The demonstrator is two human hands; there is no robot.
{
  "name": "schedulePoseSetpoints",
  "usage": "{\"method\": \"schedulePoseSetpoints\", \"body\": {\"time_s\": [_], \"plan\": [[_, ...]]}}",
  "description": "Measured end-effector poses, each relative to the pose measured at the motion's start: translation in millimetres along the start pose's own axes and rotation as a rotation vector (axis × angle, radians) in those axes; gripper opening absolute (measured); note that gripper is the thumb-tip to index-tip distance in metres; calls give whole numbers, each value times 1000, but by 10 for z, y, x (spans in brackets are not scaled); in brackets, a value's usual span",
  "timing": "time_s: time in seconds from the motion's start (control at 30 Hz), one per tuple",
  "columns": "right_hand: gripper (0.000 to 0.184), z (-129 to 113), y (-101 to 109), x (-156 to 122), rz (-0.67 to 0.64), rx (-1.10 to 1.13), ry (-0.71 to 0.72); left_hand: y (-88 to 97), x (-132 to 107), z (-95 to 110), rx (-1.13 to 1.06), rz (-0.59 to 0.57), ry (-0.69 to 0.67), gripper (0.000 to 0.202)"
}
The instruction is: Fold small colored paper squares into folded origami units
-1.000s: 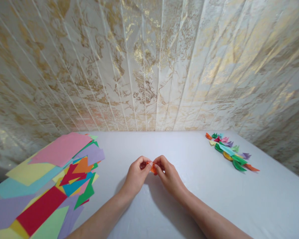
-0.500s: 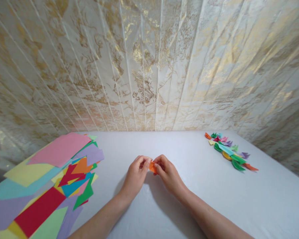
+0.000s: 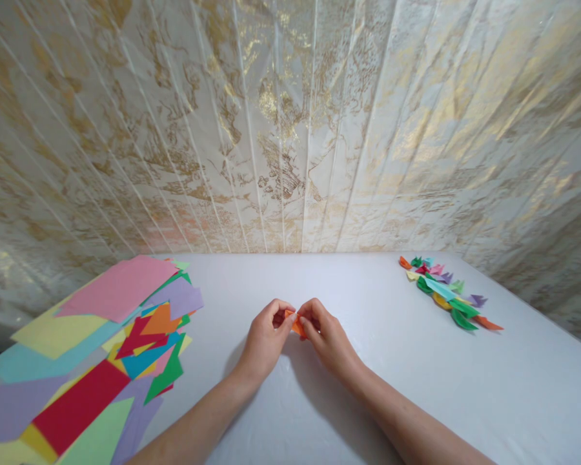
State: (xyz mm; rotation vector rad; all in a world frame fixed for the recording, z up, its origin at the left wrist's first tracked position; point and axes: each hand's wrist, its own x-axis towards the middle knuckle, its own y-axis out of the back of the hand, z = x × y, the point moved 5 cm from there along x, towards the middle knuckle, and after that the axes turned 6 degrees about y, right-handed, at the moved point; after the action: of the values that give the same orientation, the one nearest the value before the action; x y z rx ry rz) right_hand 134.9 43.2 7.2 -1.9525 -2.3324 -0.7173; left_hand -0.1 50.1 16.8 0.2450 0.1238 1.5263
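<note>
A small folded piece of orange paper point(image 3: 297, 325) is pinched between my two hands, a little above the white table point(image 3: 348, 284). My left hand point(image 3: 268, 332) grips its left end between thumb and fingers. On the other side, my right hand point(image 3: 322, 332) pinches the right end the same way. The fingers cover much of the paper, so its full folded shape cannot be made out.
Loose sheets of coloured paper lie in an overlapping spread at the left, with a pink sheet point(image 3: 121, 284) at the back and a red one point(image 3: 82, 405) nearer. Several small folded paper shapes, among them a green one point(image 3: 463, 320), sit in a row at the right.
My left fingers have shifted slightly on the orange paper, and a bit more of its left end shows. The right hand keeps its pinch. The whole view has moved very slightly.
</note>
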Motion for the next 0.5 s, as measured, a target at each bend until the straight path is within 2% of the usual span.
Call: {"method": "schedulePoseSetpoints", "body": {"time_s": [0.23, 0.5], "plan": [[11, 5, 16, 3, -1, -49, 22, 4, -49, 134, 195, -18, -203, 12], [15, 46, 36, -8, 29, -8, -20, 53, -46, 119, 209, 51, -195, 15]]}}
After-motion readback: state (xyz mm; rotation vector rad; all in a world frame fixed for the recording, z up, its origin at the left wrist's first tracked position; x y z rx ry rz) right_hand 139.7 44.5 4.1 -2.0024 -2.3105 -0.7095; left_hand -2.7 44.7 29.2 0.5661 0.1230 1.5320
